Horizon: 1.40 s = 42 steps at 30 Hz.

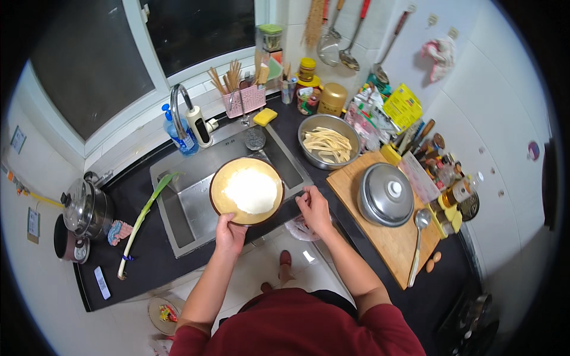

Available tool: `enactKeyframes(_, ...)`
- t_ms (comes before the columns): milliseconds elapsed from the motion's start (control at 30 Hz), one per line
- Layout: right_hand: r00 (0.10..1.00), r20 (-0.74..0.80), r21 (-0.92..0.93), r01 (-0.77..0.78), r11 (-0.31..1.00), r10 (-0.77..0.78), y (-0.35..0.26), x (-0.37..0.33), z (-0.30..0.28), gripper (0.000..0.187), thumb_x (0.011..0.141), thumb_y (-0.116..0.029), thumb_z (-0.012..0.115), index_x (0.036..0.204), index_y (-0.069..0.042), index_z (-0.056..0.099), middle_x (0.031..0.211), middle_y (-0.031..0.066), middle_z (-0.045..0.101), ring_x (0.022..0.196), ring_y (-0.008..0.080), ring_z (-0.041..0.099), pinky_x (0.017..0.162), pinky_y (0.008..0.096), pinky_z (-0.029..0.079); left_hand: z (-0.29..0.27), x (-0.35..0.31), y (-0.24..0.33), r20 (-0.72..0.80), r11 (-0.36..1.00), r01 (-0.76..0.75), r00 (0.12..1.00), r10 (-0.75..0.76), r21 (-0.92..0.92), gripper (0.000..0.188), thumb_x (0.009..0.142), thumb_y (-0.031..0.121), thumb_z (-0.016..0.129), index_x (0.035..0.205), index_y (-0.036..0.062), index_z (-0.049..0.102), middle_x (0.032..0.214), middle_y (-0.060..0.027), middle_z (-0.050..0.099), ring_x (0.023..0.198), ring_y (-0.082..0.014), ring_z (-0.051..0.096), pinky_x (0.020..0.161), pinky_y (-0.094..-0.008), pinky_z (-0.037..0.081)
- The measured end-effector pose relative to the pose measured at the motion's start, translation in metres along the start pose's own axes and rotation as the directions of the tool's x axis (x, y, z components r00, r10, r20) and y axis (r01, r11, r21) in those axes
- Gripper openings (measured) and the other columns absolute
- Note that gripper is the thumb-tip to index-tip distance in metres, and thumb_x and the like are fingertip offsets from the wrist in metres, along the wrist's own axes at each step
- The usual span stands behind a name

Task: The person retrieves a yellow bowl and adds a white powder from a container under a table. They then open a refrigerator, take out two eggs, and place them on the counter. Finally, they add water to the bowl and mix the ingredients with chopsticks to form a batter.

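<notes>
The bowl [220, 185] of white powder [252, 191] is over the sink [193, 210], our left hand [230, 235] gripping its near rim, our right hand [314, 209] curled narrow just beside it to the right.

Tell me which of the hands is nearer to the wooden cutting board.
Right. The right hand is just left of the cutting board, apart from it; the left hand is farther left, at the near rim of the bowl.
</notes>
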State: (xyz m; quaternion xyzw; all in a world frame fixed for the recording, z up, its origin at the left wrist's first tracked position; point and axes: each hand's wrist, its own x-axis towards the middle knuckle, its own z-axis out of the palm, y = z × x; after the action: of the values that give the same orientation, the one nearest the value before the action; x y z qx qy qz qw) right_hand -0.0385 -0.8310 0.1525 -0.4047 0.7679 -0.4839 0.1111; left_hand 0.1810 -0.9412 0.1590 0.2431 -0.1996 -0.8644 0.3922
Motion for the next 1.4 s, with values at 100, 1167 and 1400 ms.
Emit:
enactKeyframes(100,1.000,-0.004,-0.018,-0.016,1.000,0.016,0.013,0.048,0.024,0.028,0.080,-0.012,0.068,0.102,0.001,0.058,0.071,0.0114,0.060,0.063,0.0248,0.061,0.062,0.0360,0.049,-0.012,0.035,0.004,-0.024,0.998,-0.055,0.998,0.054,-0.020,0.055,0.079,0.014,0.055,0.132,0.0045,0.042,0.132,-0.0104,0.051,0.123,-0.0274,0.048,0.103,-0.0447,0.039)
enactKeyframes(1167,0.952,0.079,-0.374,-0.245,0.894,0.294,0.062,0.368,0.289,0.043,0.080,-0.035,0.071,0.101,0.000,0.059,0.096,0.0241,0.066,0.094,0.0389,0.064,0.081,0.0462,0.051,-0.112,0.248,0.041,-0.164,0.999,0.029,0.986,-0.025,0.027,0.058,0.076,0.016,0.060,0.132,0.0036,0.045,0.129,-0.0088,0.054,0.119,-0.0249,0.052,0.100,-0.0415,0.043)
enactKeyframes(1400,0.921,0.073,-0.423,-0.318,0.849,0.382,0.056,0.380,0.291,0.045,0.076,-0.042,0.073,0.100,-0.004,0.064,0.097,0.0184,0.068,0.094,0.0350,0.065,0.081,0.0433,0.052,-0.114,0.260,0.035,-0.185,1.000,0.022,0.982,-0.019,0.015,0.060,0.075,0.014,0.058,0.132,0.0039,0.043,0.130,-0.0079,0.053,0.121,-0.0246,0.051,0.102,-0.0413,0.041)
